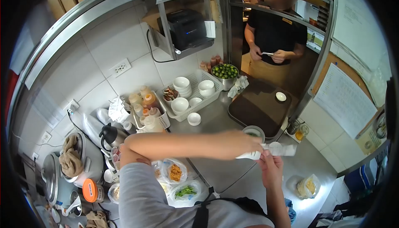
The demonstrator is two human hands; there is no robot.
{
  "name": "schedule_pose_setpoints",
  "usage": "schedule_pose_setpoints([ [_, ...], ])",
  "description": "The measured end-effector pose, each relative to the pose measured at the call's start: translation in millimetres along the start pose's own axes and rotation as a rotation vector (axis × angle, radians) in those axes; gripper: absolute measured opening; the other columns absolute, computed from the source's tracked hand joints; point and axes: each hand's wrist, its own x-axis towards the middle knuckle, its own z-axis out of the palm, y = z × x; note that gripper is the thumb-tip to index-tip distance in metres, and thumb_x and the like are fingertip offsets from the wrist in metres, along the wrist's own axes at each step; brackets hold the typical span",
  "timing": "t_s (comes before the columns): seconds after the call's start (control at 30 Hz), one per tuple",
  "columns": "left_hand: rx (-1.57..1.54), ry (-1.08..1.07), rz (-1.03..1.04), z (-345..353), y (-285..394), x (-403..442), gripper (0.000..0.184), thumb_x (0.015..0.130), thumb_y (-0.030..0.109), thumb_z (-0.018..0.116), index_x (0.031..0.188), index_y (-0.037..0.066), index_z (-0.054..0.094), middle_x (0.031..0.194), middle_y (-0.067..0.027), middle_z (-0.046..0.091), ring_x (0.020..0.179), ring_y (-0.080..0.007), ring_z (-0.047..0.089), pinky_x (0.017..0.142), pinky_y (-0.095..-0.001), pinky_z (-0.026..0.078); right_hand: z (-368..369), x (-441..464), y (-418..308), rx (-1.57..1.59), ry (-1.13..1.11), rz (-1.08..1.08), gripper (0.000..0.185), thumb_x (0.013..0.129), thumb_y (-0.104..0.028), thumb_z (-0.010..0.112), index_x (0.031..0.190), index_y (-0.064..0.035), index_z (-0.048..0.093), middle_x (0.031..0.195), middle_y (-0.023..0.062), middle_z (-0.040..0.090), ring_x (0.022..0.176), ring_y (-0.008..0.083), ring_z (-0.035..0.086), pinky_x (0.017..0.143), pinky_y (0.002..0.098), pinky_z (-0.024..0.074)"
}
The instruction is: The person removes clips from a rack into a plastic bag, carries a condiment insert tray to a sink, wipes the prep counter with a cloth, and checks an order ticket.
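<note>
My left arm in a grey sleeve stretches across the counter to the right. My left hand (pixel 237 143) is closed, its fingers partly hidden. Just below it, my right hand (pixel 271 165) is raised and closed, thumb up. Between the hands is a white, paper-like piece (pixel 248 155) with faint print; a whitish, partly see-through end (pixel 284 149) sticks out to the right. Its exact kind is unclear. Behind my left hand stands a round bowl (pixel 253 131) with something green inside, partly covered by the hand.
A brown tray (pixel 249 109) carries a small white dish (pixel 281 97). A basket (pixel 210 101) of white bowls, sauce bottles (pixel 150 101) and a pot of limes (pixel 225 71) line the wall. Bagged food (pixel 175 172) lies by my left elbow. A person (pixel 274 36) stands beyond the pass window.
</note>
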Motion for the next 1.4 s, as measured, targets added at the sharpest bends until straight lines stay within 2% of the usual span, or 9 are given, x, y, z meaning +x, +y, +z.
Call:
schedule_pose_setpoints([
  [0.1,0.188,0.096,-0.125,-75,7,-23,0.040,0.077,-0.006,0.053,0.110,0.014,0.063,0.105,-0.0089,0.059,0.102,-0.0292,0.059,0.090,-0.0377,0.047,-21,-13,-19,0.051,0.161,-0.119,0.016,0.094,-0.016,0.058,0.104,-0.0038,0.058,0.098,0.0079,0.065,0.083,0.0115,0.061,0.074,0.0278,0.0537],
  [0.27,0.448,1.321,-0.367,-242,-52,-82,0.016,0.086,0.006,0.060,0.100,0.010,0.067,0.083,-0.0128,0.068,0.067,-0.0240,0.066,0.063,-0.0344,0.052,-79,-57,-38,-0.186,0.428,-0.201,0.016,0.092,-0.019,0.060,0.101,-0.0045,0.059,0.091,0.0058,0.063,0.076,0.0121,0.059,0.075,0.0292,0.0504],
  [0.33,0.835,1.422,-0.425,-294,-95,-123,0.022,0.085,0.019,0.066,0.106,0.015,0.065,0.075,-0.0150,0.067,0.059,-0.0256,0.065,0.059,-0.0361,0.051,-114,-82,-25,-0.244,0.447,-0.186,0.018,0.092,-0.020,0.061,0.101,-0.0046,0.059,0.088,0.0047,0.062,0.072,0.0114,0.057,0.069,0.0272,0.0479],
  [0.57,0.569,1.593,-0.630,-306,-61,-122,0.040,0.083,0.027,0.068,0.117,0.007,0.059,0.081,-0.0176,0.069,0.077,-0.0270,0.068,0.072,-0.0393,0.053,-151,-156,-9,-0.163,0.598,-0.116,0.016,0.091,-0.016,0.062,0.101,-0.0049,0.058,0.082,0.0038,0.062,0.066,0.0083,0.055,0.061,0.0203,0.0435],
  [0.77,1.330,1.641,-0.821,-226,-14,-82,0.061,0.080,0.047,0.068,0.122,0.006,0.051,0.105,-0.0221,0.062,0.102,-0.0336,0.058,0.086,-0.0444,0.046,-137,-196,-25,-0.417,0.535,-0.262,0.024,0.088,-0.009,0.064,0.108,-0.0014,0.052,0.078,0.0045,0.063,0.063,0.0084,0.056,0.058,0.0209,0.0450],
  [0.9,0.290,0.713,-0.075,-12,62,2,0.052,0.083,0.037,0.066,0.124,0.006,0.053,0.118,-0.0178,0.055,0.111,-0.0306,0.052,0.092,-0.0408,0.043,-124,-250,-17,-0.518,0.461,-0.252,0.031,0.082,-0.003,0.064,0.109,-0.0025,0.048,0.081,0.0087,0.066,0.067,0.0117,0.062,0.058,0.0231,0.0481],
  [1.0,-0.564,-0.019,0.009,160,132,52,0.054,0.082,0.034,0.070,0.126,0.006,0.056,0.119,-0.0165,0.057,0.111,-0.0242,0.055,0.094,-0.0379,0.044,-116,-306,-3,-0.762,0.461,-0.165,0.034,0.076,-0.003,0.068,0.106,0.0003,0.052,0.088,0.0126,0.068,0.074,0.0131,0.065,0.063,0.0257,0.0512],
  [1.13,-0.427,-0.221,0.427,246,246,64,0.039,0.082,0.022,0.070,0.115,0.003,0.063,0.111,-0.0132,0.062,0.102,-0.0180,0.059,0.088,-0.0333,0.047,-80,-406,-5,-1.028,0.736,-0.221,0.033,0.074,-0.018,0.074,0.101,-0.0030,0.061,0.084,0.0094,0.068,0.078,0.0132,0.064,0.068,0.0309,0.0500],
  [1.4,-1.045,-0.808,0.634,364,422,20,0.020,0.076,-0.003,0.070,0.095,0.005,0.070,0.090,-0.0080,0.068,0.084,-0.0103,0.063,0.073,-0.0244,0.050,-14,-610,59,-0.426,1.511,-0.392,0.022,0.085,-0.019,0.070,0.101,-0.0041,0.068,0.080,-0.0025,0.066,0.066,0.0053,0.055,0.060,0.0213,0.0453],
])
